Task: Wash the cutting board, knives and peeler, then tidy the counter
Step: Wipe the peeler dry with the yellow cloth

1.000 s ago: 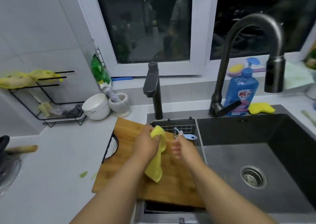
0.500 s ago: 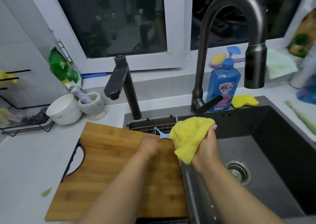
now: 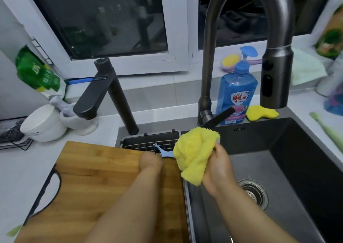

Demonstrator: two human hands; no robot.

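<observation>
Head view: a yellow cloth (image 3: 194, 153) is gripped in the right hand (image 3: 216, 170), fingers curled round its bunched folds, and is held over the left edge of the sink (image 3: 278, 168). A pale blue peeler (image 3: 166, 153) is held in the left hand (image 3: 150, 161), whose fingers are folded away from the camera; only the peeler's forked head is seen, just beyond the knuckles and touching the cloth's left edge. The board (image 3: 96, 177) lies under the left forearm, bridging counter and sink. No knives can be made out.

Risks, as judged: the peeler's blade may be dragged across the cloth or a fingertip if it is wiped blind, since the blade is hidden behind the cloth. The peeler could be dropped into the sink if the wet grip slips. The board, overhanging the sink edge, might be tipped by weight from the left forearm.

Containers: a wire basket (image 3: 148, 144) sits just beyond the left hand; its contents cannot be told. The sink to the right of the right hand is seen with only its drain (image 3: 254, 192). A white bowl (image 3: 42, 123) and a mortar (image 3: 78, 120) stand far left of the left hand; a pestle-like shape seems to rest in the mortar. A blue soap bottle (image 3: 236, 94) stands beyond the right hand, part full.
</observation>
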